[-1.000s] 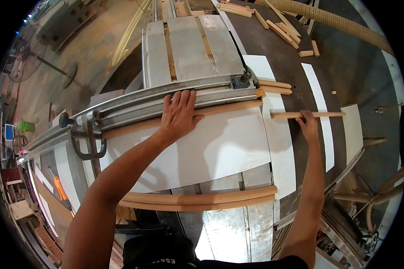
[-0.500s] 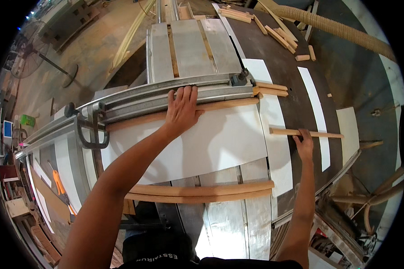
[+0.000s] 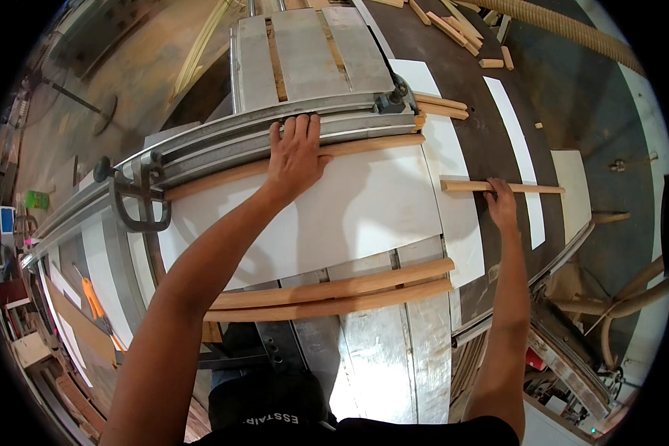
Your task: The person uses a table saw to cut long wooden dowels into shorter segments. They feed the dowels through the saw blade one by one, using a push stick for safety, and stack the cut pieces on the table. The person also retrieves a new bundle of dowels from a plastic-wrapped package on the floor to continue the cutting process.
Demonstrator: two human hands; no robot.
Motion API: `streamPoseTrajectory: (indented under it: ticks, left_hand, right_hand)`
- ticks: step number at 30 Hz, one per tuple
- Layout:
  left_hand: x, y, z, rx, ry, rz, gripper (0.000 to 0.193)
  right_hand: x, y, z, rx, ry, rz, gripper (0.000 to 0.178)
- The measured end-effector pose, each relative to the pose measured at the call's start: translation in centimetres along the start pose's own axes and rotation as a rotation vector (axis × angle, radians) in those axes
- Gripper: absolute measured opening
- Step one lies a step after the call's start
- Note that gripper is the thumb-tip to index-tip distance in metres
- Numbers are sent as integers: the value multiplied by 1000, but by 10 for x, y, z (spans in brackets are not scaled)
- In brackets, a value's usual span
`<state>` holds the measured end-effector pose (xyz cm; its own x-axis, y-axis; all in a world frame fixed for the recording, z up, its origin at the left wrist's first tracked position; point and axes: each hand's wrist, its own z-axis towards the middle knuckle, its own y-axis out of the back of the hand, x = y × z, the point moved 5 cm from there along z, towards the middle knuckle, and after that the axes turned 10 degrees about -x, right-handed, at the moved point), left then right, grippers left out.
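My left hand (image 3: pixel 296 154) lies over the metal fence (image 3: pixel 223 149), its fingers hooked on the rail. Its thumb rests along a long wooden strip (image 3: pixel 372 149) that lies against the fence on a white board (image 3: pixel 334 208). To the right, my right hand (image 3: pixel 502 202) grips a shorter wooden strip (image 3: pixel 461 186), which lies crosswise over white and dark surfaces. Two more long wooden strips (image 3: pixel 334 289) lie on the near side of the white board, with a narrow gap between them. Two short wooden pieces (image 3: pixel 446 110) sit by the fence's right end.
A clamp-like metal handle (image 3: pixel 140 212) stands at the fence's left. Wood offcuts (image 3: pixel 453 33) lie on the dark table (image 3: pixel 490 141) at the far right, below a ribbed hose (image 3: pixel 565 26). An orange-handled tool (image 3: pixel 93 299) lies at the left.
The view has shifted, so the bench appears higher in the picture. The two near strips show a wider gap. Both hands keep their holds, and the shorter strip stays in nearly the same place.
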<state>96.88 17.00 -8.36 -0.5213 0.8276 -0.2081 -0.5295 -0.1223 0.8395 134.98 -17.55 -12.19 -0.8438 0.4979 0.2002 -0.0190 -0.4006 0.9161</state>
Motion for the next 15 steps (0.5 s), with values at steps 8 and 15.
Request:
streamPoseTrajectory:
  ticks: [8, 15]
  left_hand:
    - [-10, -1, -3, 88, -13, -20, 82]
    - [-5, 2, -73, 174, -310, -37, 73]
  right_hand:
    - [14, 32, 1, 69, -7, 136, 37]
    - [134, 93, -6, -38, 112, 131, 37]
